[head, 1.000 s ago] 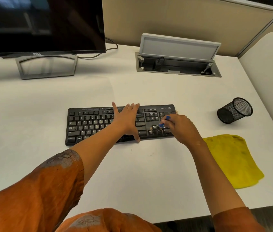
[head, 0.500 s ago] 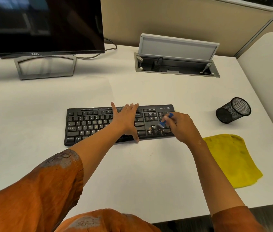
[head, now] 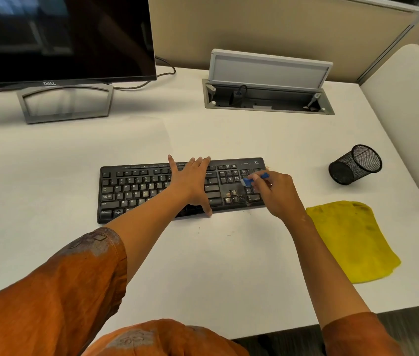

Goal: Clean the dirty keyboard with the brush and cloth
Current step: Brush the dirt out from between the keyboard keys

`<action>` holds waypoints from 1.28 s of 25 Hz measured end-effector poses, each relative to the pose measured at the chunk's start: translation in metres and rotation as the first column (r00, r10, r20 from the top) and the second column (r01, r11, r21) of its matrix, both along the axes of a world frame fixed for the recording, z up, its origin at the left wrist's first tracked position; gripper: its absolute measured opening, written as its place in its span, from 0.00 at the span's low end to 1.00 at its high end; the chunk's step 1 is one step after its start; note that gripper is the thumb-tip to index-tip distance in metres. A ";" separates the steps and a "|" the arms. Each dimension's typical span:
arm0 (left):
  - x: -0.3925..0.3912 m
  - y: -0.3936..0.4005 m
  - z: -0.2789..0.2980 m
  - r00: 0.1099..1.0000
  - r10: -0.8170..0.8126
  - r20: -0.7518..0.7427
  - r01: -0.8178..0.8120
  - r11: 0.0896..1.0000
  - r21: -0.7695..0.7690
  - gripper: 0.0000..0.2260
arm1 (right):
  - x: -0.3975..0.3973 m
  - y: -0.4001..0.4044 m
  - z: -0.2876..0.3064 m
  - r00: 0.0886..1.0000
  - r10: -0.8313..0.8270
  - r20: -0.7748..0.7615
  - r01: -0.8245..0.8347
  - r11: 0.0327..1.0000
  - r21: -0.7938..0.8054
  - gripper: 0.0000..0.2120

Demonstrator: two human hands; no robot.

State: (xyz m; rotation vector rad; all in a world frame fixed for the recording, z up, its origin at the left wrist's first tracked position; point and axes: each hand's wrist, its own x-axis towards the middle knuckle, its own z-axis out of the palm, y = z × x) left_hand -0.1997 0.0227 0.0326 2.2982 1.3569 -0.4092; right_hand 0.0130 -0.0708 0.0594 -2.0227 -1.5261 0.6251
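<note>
1. Head view, setting: white office worktop (head: 49,176) against a beige partition, carrying a dark flat monitor on a grey stand (head: 62,39), an open grey cable hatch (head: 267,93) and a black mesh pen cup lying on its side (head: 355,164).
2. Head view, task items: black flat plastic keyboard (head: 136,188) lies mid-worktop, with brownish debris visible at its right end. Yellow soft cloth (head: 349,240) lies flat to its right, apart and untouched.
3. Head view, grips: left hand (head: 193,183) rests spread on the keys, fingers straight, steadying. Right hand (head: 277,194) pinches a small blue-handled brush (head: 253,179), bristles over the right-hand keys.
4. Judgement: brush appears light and rigid, best held by the handle. Keyboard looks stiff, liable to slide unless pressed. Cloth is limp; gather it at an edge.
</note>
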 end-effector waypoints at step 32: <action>-0.001 -0.001 0.001 1.000 0.010 0.023 -0.010 1.000 -0.003 0.68 | -0.008 -0.005 -0.001 0.978 -0.030 0.207 0.055 0.992 -0.116 0.16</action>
